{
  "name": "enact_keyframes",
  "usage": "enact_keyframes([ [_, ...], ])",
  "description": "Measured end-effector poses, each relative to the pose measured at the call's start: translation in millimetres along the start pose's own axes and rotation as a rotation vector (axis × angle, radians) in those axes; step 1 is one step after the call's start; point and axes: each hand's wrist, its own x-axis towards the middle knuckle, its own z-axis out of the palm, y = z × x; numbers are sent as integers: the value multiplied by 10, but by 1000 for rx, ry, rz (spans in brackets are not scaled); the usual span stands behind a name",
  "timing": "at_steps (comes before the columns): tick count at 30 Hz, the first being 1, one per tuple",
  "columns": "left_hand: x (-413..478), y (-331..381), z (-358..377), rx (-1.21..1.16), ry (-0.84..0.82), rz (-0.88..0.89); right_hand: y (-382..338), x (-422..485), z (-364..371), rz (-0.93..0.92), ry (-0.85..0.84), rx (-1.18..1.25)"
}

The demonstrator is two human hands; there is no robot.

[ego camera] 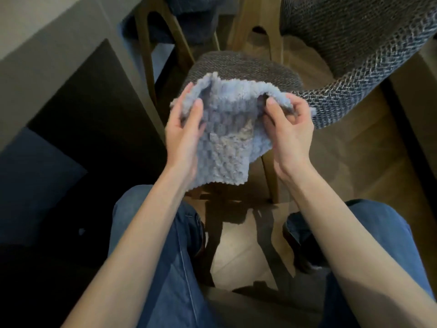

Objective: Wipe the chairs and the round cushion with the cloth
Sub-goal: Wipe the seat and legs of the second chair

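Note:
A fluffy light-blue cloth (224,129) hangs in the air between both hands, above a chair seat. My left hand (184,136) holds its left edge, thumb in front and fingers behind. My right hand (288,133) pinches its upper right edge with curled fingers. Directly under the cloth is a chair (243,65) with a dark woven seat and wooden legs. Its curved woven backrest (354,58) sweeps round on the right. A second chair (165,27) with wooden legs stands farther back at the top, partly out of frame.
A grey-beige wall or cabinet side (59,50) with a dark panel rises on the left. A dark blue surface (35,185) lies at lower left. My legs in blue jeans (165,268) stand on the wooden parquet floor (354,174).

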Motion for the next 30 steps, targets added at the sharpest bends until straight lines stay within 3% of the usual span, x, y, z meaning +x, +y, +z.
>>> enact_keyframes([
  [4, 250, -115, 143, 359, -157, 139, 71, 2, 24, -312, -164, -279],
  [8, 398, -315, 147, 523, -191, 315, 221, 25, 32, -537, -216, -544],
  [15, 463, -530, -26, 617, -121, 475, 548, 67, 72, -607, 56, -763],
  [22, 442, -678, -323, 776, 3, 373, 861, 36, 181, -430, 11, -683],
  [26, 412, -676, -512, 777, -37, 259, 999, -9, 121, -314, -105, -754],
  [30, 362, -579, -630, 647, -138, 78, 1009, -13, -60, -351, -245, -934],
])
